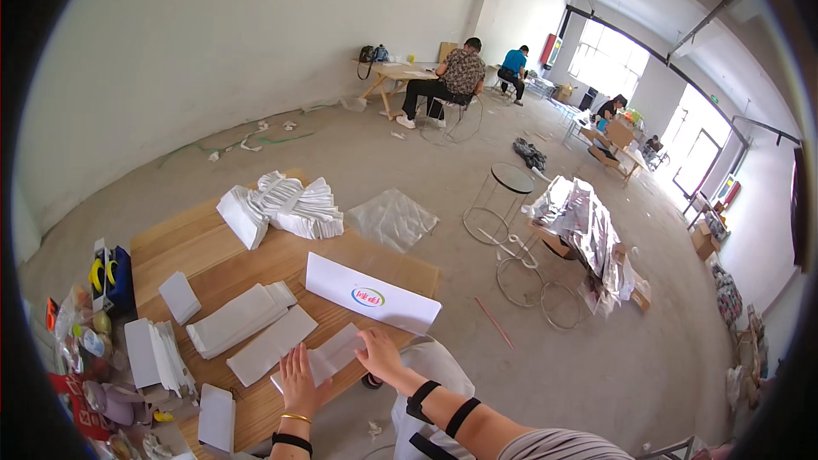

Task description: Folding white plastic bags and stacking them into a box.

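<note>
At the near edge of the wooden table (204,243) lies a flat white paper strip (334,354), which looks folded. My left hand (300,382) rests on its left end, fingers stretched out flat. The fingers of my right hand (381,356) are bent and closed at its right end; the fingertips' far side is hidden. Just beyond the strip, a long white card (375,290) with a coloured oval mark stands on its long edge. Left of my hands are another flat white piece (271,347) and a layered stack of white pieces (239,321).
Bundled white paper pieces (285,207) sit at the table's far side. More white stacks (158,358) line its left, beside bags and a blue toolbox (113,277). A stool (512,177) and silvery sheets (588,226) stand right. Several people work farther back.
</note>
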